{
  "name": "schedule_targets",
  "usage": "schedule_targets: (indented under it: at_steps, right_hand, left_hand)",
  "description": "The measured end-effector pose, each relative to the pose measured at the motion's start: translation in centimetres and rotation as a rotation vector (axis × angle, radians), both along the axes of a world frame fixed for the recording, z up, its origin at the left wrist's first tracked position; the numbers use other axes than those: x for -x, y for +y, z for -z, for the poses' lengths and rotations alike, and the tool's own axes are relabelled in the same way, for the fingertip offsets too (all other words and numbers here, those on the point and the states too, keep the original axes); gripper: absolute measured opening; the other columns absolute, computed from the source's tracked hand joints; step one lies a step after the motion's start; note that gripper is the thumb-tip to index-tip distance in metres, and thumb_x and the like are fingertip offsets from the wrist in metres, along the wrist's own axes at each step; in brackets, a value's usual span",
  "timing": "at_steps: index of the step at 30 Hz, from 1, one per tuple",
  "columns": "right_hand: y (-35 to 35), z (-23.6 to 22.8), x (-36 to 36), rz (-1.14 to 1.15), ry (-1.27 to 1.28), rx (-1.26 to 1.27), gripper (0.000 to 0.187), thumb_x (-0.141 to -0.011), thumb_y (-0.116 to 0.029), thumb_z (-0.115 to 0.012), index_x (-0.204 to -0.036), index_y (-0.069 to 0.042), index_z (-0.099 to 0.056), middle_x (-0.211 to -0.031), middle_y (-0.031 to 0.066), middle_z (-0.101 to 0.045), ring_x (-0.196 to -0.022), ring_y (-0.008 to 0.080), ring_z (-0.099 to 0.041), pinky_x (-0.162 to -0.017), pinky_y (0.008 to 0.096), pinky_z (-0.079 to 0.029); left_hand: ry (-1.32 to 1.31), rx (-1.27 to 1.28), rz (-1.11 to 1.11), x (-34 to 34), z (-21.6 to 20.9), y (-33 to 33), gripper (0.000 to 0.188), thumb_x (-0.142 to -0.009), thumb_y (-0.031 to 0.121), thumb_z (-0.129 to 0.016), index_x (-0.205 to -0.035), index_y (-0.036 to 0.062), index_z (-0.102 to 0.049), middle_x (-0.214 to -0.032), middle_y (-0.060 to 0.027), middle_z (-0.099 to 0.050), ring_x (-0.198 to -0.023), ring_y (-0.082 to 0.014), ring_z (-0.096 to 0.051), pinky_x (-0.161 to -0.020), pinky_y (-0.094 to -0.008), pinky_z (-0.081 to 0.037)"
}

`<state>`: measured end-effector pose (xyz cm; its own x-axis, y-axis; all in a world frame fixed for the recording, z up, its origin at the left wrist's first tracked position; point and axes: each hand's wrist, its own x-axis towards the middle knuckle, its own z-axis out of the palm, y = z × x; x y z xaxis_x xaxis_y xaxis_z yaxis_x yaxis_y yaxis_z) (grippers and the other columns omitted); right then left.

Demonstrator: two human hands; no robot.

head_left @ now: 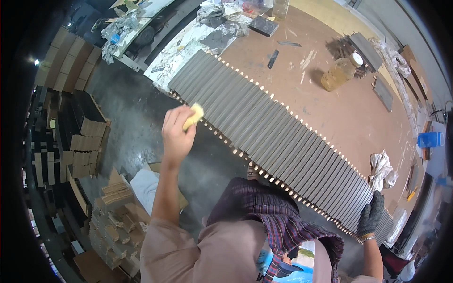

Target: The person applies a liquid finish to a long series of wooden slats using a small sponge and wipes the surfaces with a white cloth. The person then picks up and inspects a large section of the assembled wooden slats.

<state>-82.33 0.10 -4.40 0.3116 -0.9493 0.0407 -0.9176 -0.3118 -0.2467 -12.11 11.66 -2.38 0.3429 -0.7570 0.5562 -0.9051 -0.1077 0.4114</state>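
My bare left hand [177, 129] is closed round a small pale-yellow sponge [194, 116]. It is held at the near edge of a long row of dark grey strips [269, 127], close to the row's left end. The strips lie side by side, with pale stubs sticking out at both ends. The row runs slantwise from upper left to lower right along the near edge of the table. My right hand [371, 216], in a dark grey knitted glove, lies with its fingers stretched out over the strips near the right end.
On the brown table [292, 75] stand a bottle of yellowish liquid [340, 73], a crumpled white cloth [382, 170], a dark block [264, 26] and small dark pieces. Stacked boards [85, 113] and a box of wood offcuts [118, 226] are on the left. A blue container [430, 139] is at right.
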Motion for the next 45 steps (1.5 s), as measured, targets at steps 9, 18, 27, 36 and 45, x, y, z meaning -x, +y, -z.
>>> schedule_targets:
  at_steps: [9,18,27,36,45]
  right_hand:
    - [0.4,0.7,0.3,0.02,-0.058,-0.01,0.057,-0.103,-0.03,-0.05,-0.15,0.002,-0.049,-0.157,0.0227,-0.047,-0.155,0.0428,-0.029,-0.126,0.0518,-0.021]
    - [0.3,0.2,-0.1,0.026,0.003,0.012,0.062,-0.102,-0.038,-0.05,-0.15,0.003,-0.049,-0.155,0.0241,-0.048,-0.153,0.0441,-0.033,-0.125,0.0526,-0.024]
    - [0.5,0.3,-0.3,0.05,-0.037,-0.002,0.062,-0.101,-0.035,-0.051,-0.15,0.003,-0.048,-0.156,0.0235,-0.048,-0.153,0.044,-0.032,-0.126,0.0522,-0.023]
    - [0.3,1.1,0.7,0.019,-0.058,0.038,0.061,-0.101,-0.036,-0.051,-0.148,0.004,-0.05,-0.154,0.0247,-0.05,-0.151,0.0445,-0.035,-0.125,0.0521,-0.023]
    - [0.2,0.5,-0.1,0.041,-0.051,-0.011,0.059,-0.101,-0.03,-0.05,-0.15,0.003,-0.048,-0.156,0.0243,-0.046,-0.153,0.044,-0.032,-0.126,0.0521,-0.022]
  left_hand:
    - [0.06,0.033,-0.072,-1.1,-1.2,-0.8,0.033,-0.072,-0.012,-0.071,-0.103,0.0016,-0.071,-0.111,-0.0135,-0.07,-0.102,-0.0349,-0.064,-0.089,-0.0415,-0.053]
    - [-0.019,0.07,-0.166,-2.4,-0.2,-0.3,0.034,-0.071,-0.013,-0.068,-0.1,0.0026,-0.07,-0.11,-0.0131,-0.07,-0.101,-0.0345,-0.064,-0.09,-0.0419,-0.052]
    - [-0.032,0.014,-0.192,-4.2,1.1,1.6,0.035,-0.068,-0.012,-0.065,-0.099,0.0036,-0.069,-0.105,-0.0124,-0.07,-0.099,-0.035,-0.063,-0.087,-0.0431,-0.052]
    - [-0.045,-0.054,-0.221,-6.5,0.4,-0.9,0.034,-0.069,-0.011,-0.067,-0.098,0.0058,-0.069,-0.105,-0.0095,-0.07,-0.102,-0.0338,-0.062,-0.089,-0.0427,-0.051]
    - [0.004,-0.047,-0.323,-9.8,0.8,-2.5,0.033,-0.071,-0.01,-0.067,-0.1,0.0049,-0.07,-0.107,-0.0087,-0.071,-0.103,-0.033,-0.063,-0.092,-0.0413,-0.051]
